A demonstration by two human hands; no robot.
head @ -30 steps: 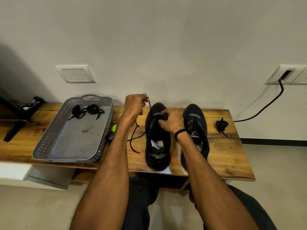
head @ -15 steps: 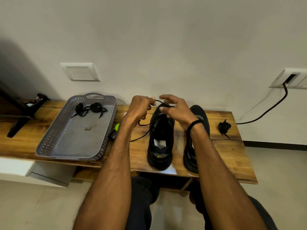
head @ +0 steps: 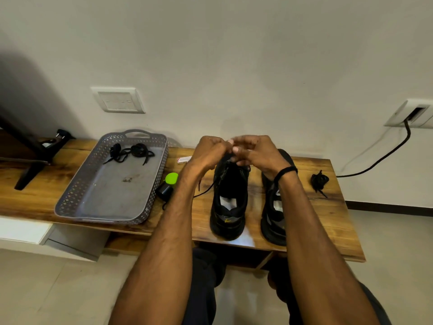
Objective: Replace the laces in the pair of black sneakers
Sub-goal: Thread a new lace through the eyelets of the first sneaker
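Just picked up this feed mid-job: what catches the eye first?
The left hand and right hand meet, fingers curled, above the far end of the left black sneaker, which stands beside the right black sneaker on the wooden table. A grey perforated tray at left holds loose black laces; another bundled lace lies right of the shoes.

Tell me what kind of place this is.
Probably a room in a home: a low wooden bench stands against a plain wall, with a switch plate above it and a wall socket with a cable plugged in.
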